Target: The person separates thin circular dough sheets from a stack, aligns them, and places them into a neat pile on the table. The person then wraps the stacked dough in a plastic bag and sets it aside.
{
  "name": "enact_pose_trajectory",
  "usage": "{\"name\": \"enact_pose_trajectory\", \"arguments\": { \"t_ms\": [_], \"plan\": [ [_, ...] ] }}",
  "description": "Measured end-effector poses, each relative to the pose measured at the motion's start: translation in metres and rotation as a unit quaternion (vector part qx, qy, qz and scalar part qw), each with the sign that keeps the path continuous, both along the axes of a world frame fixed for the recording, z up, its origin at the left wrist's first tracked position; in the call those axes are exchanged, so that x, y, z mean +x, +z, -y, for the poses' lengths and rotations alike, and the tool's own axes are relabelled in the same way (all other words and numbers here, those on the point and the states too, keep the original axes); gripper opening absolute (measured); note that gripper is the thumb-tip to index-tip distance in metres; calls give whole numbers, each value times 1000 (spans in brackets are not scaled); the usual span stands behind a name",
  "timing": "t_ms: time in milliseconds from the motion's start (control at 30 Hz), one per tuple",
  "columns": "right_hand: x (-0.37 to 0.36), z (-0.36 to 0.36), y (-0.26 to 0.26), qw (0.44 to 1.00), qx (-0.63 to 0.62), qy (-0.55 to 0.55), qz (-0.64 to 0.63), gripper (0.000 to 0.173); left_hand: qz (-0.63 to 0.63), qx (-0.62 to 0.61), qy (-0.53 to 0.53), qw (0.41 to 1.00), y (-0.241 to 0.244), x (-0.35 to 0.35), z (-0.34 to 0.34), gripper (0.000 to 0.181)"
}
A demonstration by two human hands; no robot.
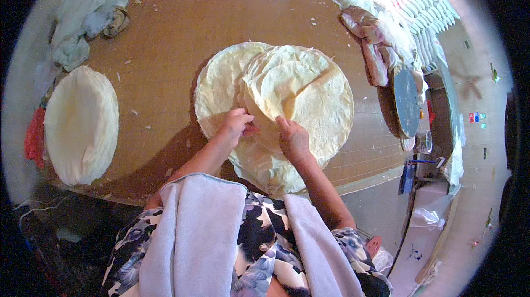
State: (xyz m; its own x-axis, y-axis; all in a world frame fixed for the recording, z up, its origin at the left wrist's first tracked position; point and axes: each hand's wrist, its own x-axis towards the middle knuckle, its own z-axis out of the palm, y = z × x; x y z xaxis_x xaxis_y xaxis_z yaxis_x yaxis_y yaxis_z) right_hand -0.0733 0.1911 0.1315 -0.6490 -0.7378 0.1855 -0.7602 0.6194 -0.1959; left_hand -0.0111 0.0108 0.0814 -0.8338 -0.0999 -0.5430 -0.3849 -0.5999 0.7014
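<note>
Several thin round flatbread sheets (314, 106) lie overlapping in front of me. The upper ones are fanned, wrinkled and partly raised in a fold. My right hand (293, 137) pinches the near edge of the raised sheets between thumb and fingers. Close to its left, my left hand (240, 125) has thumb and fingers drawn together against the sheets; whether an edge is between them is not clear. More flatbread shows under and below both hands, partly covered by my right forearm.
A tall pale flatbread stack (80, 127) stands at the table's left. Cloth (95, 3) lies at the far left of the brown tabletop (165, 57). At right are a dark round disc (405, 100) and crumpled cloth or plastic (364, 28). Crumbs are scattered about.
</note>
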Motion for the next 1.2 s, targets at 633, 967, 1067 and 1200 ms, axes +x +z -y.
{"name": "enact_pose_trajectory", "arguments": {
  "t_ms": [633,967,1067,1200],
  "plan": [
    [-109,-8,165,998,-25,-3,-49,23,-47,-47,184,981,-16,22,-3,21],
    [-2,35,63,991,95,39,-82,23,19,78,84,993,-18,1,-15,18],
    [37,46,-8,991,109,36,-64,22,71,48,116,990,3,10,-22,20],
    [40,45,-2,998,61,16,-15,23,11,241,141,960,-4,18,-12,22]
  ]
}}
